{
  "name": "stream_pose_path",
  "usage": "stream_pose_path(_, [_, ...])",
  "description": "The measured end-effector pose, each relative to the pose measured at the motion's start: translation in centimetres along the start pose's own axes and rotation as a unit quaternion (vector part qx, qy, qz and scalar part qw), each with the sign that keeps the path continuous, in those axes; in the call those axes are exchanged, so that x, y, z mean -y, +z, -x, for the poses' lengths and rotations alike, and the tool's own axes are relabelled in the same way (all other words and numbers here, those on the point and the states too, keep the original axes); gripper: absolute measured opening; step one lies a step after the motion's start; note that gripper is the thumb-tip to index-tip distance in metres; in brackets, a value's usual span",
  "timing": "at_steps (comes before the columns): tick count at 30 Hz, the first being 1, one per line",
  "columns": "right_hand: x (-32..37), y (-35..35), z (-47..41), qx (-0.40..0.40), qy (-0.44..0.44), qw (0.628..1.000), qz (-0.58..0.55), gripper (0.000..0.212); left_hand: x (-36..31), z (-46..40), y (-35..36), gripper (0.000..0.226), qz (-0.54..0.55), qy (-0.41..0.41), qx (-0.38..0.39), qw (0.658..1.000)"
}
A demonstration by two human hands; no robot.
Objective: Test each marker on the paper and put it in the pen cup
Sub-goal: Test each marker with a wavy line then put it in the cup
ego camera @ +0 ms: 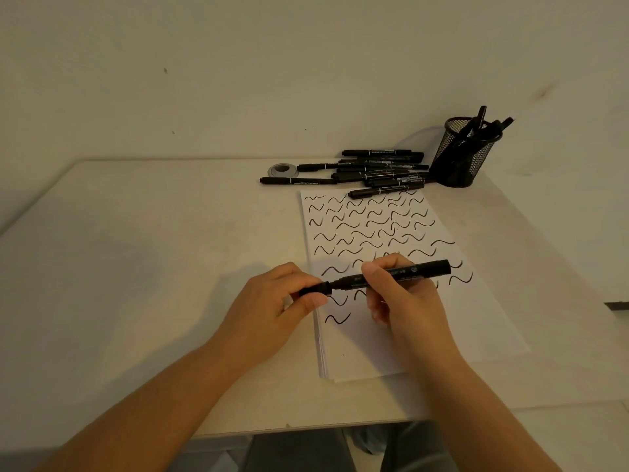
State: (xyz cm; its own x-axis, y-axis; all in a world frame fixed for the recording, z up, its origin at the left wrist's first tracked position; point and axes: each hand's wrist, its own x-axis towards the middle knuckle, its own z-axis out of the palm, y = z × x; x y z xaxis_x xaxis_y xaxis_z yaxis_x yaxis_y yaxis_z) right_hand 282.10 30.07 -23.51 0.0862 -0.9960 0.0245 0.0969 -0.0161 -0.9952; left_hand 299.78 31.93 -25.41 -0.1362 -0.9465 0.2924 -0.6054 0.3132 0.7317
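A black marker (422, 270) lies level above the paper (391, 338), held between both hands. My right hand (405, 294) grips its barrel. My left hand (272, 301) pinches the cap (315, 289) at the marker's left end, where the cap meets the barrel. The white sheet, top of a thin stack, is covered with several black wavy test strokes. A black mesh pen cup (459, 161) stands at the back right with several markers in it. A pile of several black markers (371, 172) lies just left of the cup, beyond the paper's top edge.
A small grey round grommet (282, 170) sits in the desk left of the marker pile. The pale desk (136, 267) meets a wall behind. Its front edge runs under my forearms, with my legs below it.
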Motion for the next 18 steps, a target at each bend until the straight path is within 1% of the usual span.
stream_pose_path(3, [0.1,0.3,0.0,0.017,-0.003,1.0,0.017,0.019,-0.1,0.1,0.0,0.024,-0.002,0.008,-0.004,1.0])
stream_pose_path(5, [0.2,0.5,0.0,0.024,-0.007,1.0,0.02,0.024,-0.3,0.1,-0.1,0.027,0.0,0.017,-0.017,1.0])
stream_pose_path(8, [0.3,0.8,0.2,0.044,0.0,0.999,0.0,0.034,-0.6,0.1,-0.2,0.028,0.002,0.032,-0.022,0.999])
stream_pose_path(11, [0.4,1.2,0.0,0.047,0.028,0.998,-0.027,0.036,-1.0,0.3,-0.2,0.024,-0.011,0.044,-0.024,0.999])
stream_pose_path(13, [0.4,1.5,-0.2,0.039,0.038,0.998,-0.029,0.035,-1.2,0.4,-0.2,0.017,0.006,0.013,-0.041,0.999])
stream_pose_path(15, [0.4,1.8,-0.3,0.029,0.049,0.997,-0.044,0.036,-1.5,0.4,-0.3,0.017,0.01,-0.01,-0.062,0.998])
stream_pose_path(16, [0.4,2.0,-0.3,0.023,0.055,0.997,-0.054,0.039,-1.6,0.4,-0.4,0.018,-0.01,0.002,-0.069,0.998])
stream_pose_path(18, [0.3,2.5,-0.2,0.015,0.056,0.996,-0.07,0.04,-1.8,0.4,-0.5,0.024,-0.069,0.055,-0.081,0.993])
